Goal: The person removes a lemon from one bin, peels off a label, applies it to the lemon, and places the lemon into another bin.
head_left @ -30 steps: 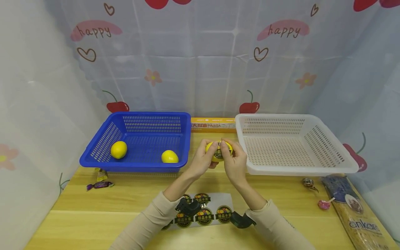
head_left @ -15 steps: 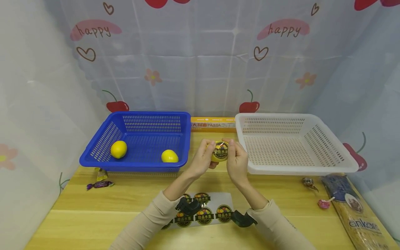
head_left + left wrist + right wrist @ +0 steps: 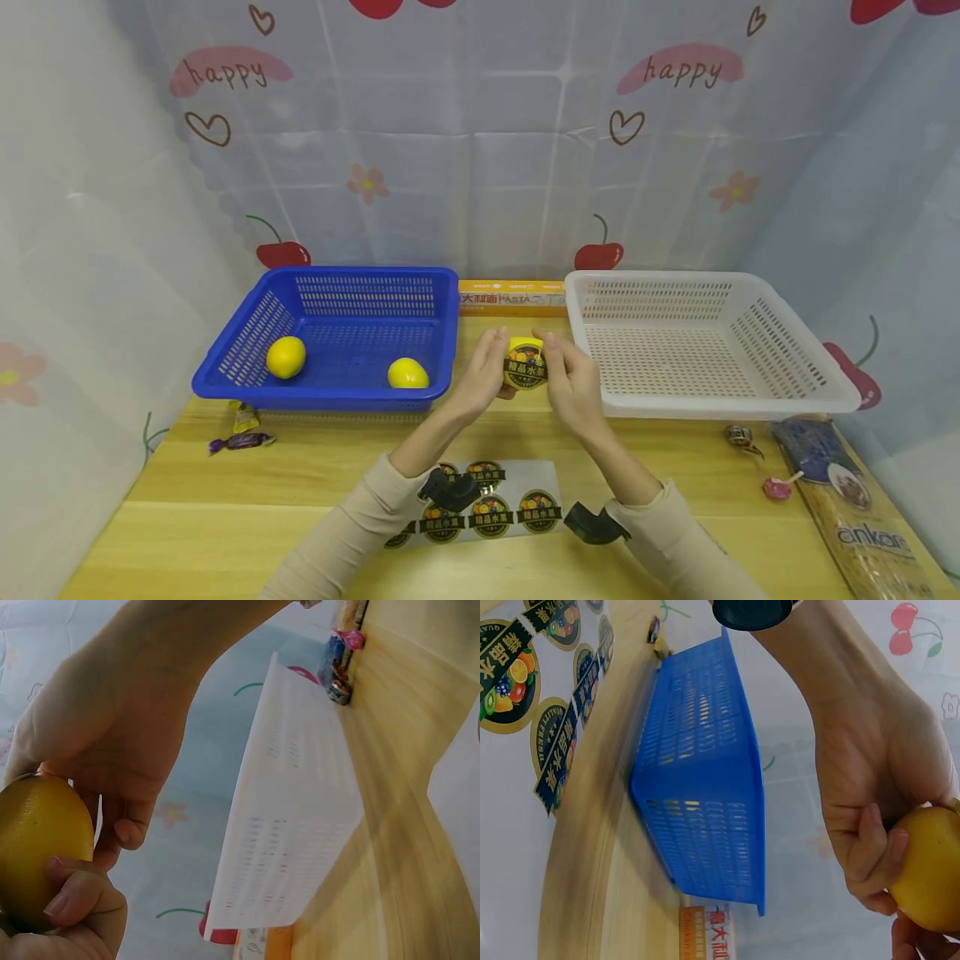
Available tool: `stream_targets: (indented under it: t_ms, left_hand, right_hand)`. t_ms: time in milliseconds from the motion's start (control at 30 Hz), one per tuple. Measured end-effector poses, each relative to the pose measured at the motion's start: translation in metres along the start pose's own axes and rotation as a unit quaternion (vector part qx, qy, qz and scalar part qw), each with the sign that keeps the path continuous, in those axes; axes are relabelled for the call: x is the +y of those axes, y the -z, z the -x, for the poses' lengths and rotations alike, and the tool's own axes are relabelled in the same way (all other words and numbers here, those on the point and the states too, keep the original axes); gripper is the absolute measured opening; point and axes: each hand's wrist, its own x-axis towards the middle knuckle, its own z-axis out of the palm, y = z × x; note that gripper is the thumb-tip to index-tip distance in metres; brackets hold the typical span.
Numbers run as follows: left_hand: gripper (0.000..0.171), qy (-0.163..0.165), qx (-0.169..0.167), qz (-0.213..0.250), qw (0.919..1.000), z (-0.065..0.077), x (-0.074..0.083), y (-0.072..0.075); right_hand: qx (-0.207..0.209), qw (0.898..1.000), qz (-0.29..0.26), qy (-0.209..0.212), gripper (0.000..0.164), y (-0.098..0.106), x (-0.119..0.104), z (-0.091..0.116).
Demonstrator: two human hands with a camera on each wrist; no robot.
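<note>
My left hand (image 3: 480, 382) grips a yellow lemon (image 3: 521, 341) above the table, between the two baskets. A round black-and-gold fruit sticker (image 3: 526, 367) lies on the lemon's near face. My right hand (image 3: 577, 387) is at the lemon's right side, its thumb straight along the sticker's right edge. In the left wrist view, curled left fingers press the lemon (image 3: 41, 832) from below, while the right hand's other fingers hang loosely beside it. The right wrist view has the left fingers bent against the lemon (image 3: 934, 862).
A blue basket (image 3: 322, 393) with two lemons (image 3: 285, 357) stands left, a white basket (image 3: 727, 408) right, and a pasta box (image 3: 512, 298) behind. The sticker sheet (image 3: 517, 475) lies in front. Wrapped candies (image 3: 242, 442), a lollipop (image 3: 778, 488) and a pasta bag (image 3: 870, 533) lie at the sides.
The thumbs have moved apart off the sticker's middle, the right one to its right edge. More of the sticker shows, flat against the lemon. The right hand has shifted slightly right.
</note>
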Motion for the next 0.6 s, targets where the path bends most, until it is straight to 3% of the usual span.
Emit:
stream_targets:
  t_ms: [133,367,600]
  left_hand:
    - [0.046,-0.001,-0.017,0.0,0.9999,0.001,0.001,0.0]
    - [0.039,0.014,-0.089,0.078,0.9929,0.001,-0.003,0.003]
    - [0.037,0.007,-0.12,0.088,0.9888,0.0,-0.001,0.006]
  right_hand:
    - [-0.006,1.0,0.018,0.006,0.034,0.001,-0.001,0.0]
    - [-0.05,0.994,-0.021,-0.099,0.045,0.008,0.002,-0.005]
    - [-0.082,0.989,-0.077,-0.093,0.032,0.013,0.005,-0.003]
